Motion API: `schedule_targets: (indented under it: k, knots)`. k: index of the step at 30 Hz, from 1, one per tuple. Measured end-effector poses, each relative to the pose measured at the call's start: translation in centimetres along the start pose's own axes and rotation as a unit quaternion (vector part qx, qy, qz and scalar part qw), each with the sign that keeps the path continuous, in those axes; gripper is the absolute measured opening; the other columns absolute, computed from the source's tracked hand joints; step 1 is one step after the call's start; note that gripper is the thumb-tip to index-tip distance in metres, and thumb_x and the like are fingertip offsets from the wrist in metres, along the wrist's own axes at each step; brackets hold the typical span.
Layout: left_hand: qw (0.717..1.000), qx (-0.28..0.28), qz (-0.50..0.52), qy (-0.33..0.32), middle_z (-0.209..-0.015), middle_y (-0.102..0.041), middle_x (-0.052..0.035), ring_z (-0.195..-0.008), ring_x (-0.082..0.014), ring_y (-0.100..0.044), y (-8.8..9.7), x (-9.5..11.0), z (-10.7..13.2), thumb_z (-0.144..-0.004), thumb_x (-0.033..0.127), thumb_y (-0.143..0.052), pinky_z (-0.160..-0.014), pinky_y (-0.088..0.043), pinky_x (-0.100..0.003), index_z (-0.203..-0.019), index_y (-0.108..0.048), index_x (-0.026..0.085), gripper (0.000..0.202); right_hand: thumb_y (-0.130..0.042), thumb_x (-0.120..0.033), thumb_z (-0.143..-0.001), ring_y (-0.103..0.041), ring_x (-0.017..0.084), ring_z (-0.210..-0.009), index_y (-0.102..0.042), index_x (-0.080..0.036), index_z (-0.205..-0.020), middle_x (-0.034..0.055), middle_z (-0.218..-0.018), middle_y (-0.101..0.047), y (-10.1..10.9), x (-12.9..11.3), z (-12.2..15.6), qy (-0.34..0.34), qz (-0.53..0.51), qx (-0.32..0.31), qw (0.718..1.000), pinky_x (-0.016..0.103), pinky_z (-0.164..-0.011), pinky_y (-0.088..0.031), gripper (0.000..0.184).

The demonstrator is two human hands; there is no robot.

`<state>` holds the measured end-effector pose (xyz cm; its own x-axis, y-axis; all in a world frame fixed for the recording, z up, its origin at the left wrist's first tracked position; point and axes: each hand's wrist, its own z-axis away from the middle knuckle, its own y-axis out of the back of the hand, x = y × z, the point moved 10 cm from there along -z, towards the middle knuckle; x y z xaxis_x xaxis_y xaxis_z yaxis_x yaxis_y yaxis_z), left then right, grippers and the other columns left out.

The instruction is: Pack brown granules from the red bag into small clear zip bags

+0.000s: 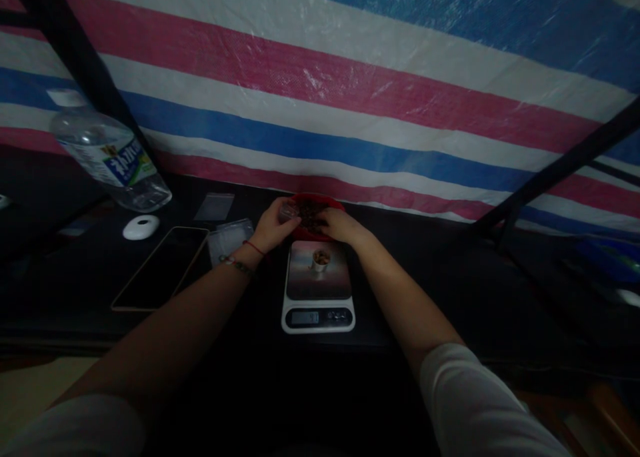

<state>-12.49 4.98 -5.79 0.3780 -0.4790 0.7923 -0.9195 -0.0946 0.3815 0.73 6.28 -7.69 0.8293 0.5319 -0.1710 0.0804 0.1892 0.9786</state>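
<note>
Both my hands reach to a red bowl (320, 207) of small brown pieces at the back of the dark table. My left hand (273, 227) is closed around a small clear container held at the bowl's left rim. My right hand (336, 225) rests on the bowl's right side with fingers curled into the brown pieces; what it holds is hidden. In front of the bowl stands a small kitchen scale (319, 287) with a tiny metal cup (320, 259) of brown pieces on its platform.
A phone (163, 267) lies flat left of the scale, with small clear bags (230, 238) beside it. A white round object (141, 227) and a large water bottle (111, 158) sit at the far left. A striped tarp (350, 90) hangs behind the table.
</note>
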Motion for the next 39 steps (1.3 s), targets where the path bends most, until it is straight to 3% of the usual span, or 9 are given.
schedule_targets:
  k: [4, 12, 16, 24, 34, 39]
  knots:
    - [1.000, -0.004, -0.007, 0.002, -0.099, -0.064, -0.0051, -0.089, -0.0207, -0.061, -0.1, 0.1, 0.0, -0.071, 0.036, -0.062, -0.084, -0.048, -0.036, -0.108, -0.054, 0.017, 0.042, -0.057, -0.019, -0.083, -0.060, 0.021, -0.096, -0.069, -0.012, -0.104, 0.0127, -0.107, -0.067, 0.8, 0.4, 0.0, 0.004, 0.032, 0.034, 0.999, 0.027, -0.085, -0.041, 0.025]
    - [1.000, -0.013, -0.010, 0.005, -0.101, -0.065, -0.0056, -0.090, -0.0208, -0.061, -0.2, 0.0, 0.1, -0.073, 0.038, -0.062, -0.084, -0.048, -0.035, -0.110, -0.054, 0.017, 0.043, -0.052, -0.021, -0.088, -0.058, 0.021, -0.102, -0.068, -0.012, -0.108, 0.0146, -0.111, -0.066, 0.9, 3.0, -0.2, -0.049, 0.027, 0.064, 0.996, 0.026, -0.088, -0.039, 0.027]
    - [1.000, -0.016, -0.003, 0.003, -0.103, -0.065, -0.0058, -0.091, -0.0206, -0.062, -0.3, -0.1, 0.1, -0.073, 0.037, -0.062, -0.084, -0.048, -0.035, -0.110, -0.053, 0.018, 0.043, -0.059, -0.030, -0.086, -0.059, 0.021, -0.099, -0.067, -0.012, -0.110, 0.0146, -0.112, -0.065, 0.9, 2.3, 0.0, -0.015, 0.016, 0.057, 0.998, 0.026, -0.085, -0.041, 0.032]
    - [1.000, -0.013, 0.000, 0.000, -0.099, -0.066, -0.0049, -0.091, -0.0209, -0.062, -0.2, -0.4, 0.1, -0.074, 0.038, -0.061, -0.083, -0.049, -0.035, -0.112, -0.053, 0.018, 0.043, -0.056, -0.015, -0.083, -0.060, 0.020, -0.099, -0.072, -0.015, -0.104, 0.0113, -0.106, -0.069, 0.8, 1.6, -0.4, -0.007, 0.035, 0.037, 0.999, 0.026, -0.087, -0.040, 0.027]
    - [1.000, -0.012, 0.007, 0.002, -0.104, -0.065, -0.0067, -0.094, -0.0216, -0.063, -0.1, -0.4, 0.1, -0.074, 0.037, -0.061, -0.085, -0.049, -0.037, -0.112, -0.053, 0.017, 0.044, -0.057, -0.015, -0.081, -0.063, 0.019, -0.096, -0.072, -0.014, -0.103, 0.0098, -0.104, -0.071, 2.5, 1.7, 0.0, 0.001, -0.011, 0.101, 0.995, 0.025, -0.087, -0.041, 0.026]
    - [1.000, -0.016, 0.000, 0.005, -0.102, -0.065, -0.0055, -0.092, -0.0210, -0.063, -0.1, -0.2, 0.1, -0.074, 0.035, -0.061, -0.085, -0.049, -0.037, -0.112, -0.053, 0.018, 0.042, -0.059, -0.015, -0.081, -0.063, 0.019, -0.097, -0.072, -0.014, -0.103, 0.0097, -0.104, -0.071, 2.3, 2.1, -0.2, -0.005, -0.026, 0.121, 0.992, 0.026, -0.088, -0.041, 0.025]
